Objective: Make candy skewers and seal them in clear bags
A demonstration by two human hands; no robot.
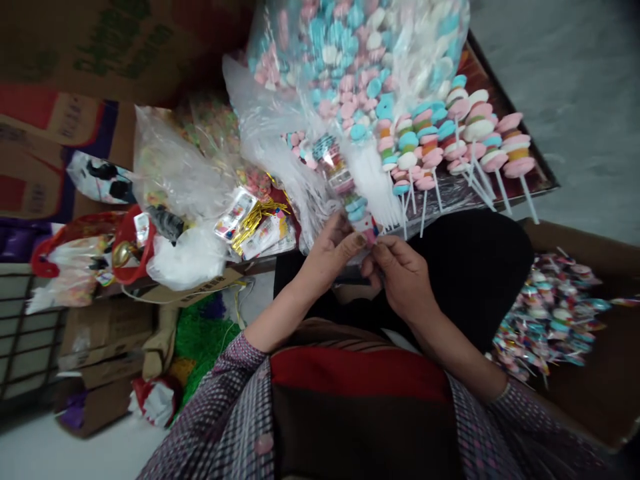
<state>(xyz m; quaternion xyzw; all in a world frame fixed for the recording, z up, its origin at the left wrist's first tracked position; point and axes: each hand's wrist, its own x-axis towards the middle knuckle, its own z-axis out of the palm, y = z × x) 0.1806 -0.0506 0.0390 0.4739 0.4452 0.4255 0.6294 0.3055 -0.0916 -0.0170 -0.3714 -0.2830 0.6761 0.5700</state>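
In front of my body, my left hand [334,245] closes on a marshmallow lollipop [355,208] in a printed clear wrapper. Its pink and blue candy pieces point away from me, toward the table. My right hand [403,270] pinches the wrapper's lower end beside the left thumb. The stick itself is hidden by my fingers. Just beyond the hands lie bundles of white sticks [373,183]. To their right stand several unwrapped marshmallow lollipops [430,143] in pink, blue and white, sticks toward me.
A big clear bag of loose marshmallows [345,47] fills the table's far side. Gold twist ties [257,223] and printed cards [273,235] lie to the left, near a red basket [133,247]. A cardboard box [600,393] at lower right holds many wrapped lollipops [555,313].
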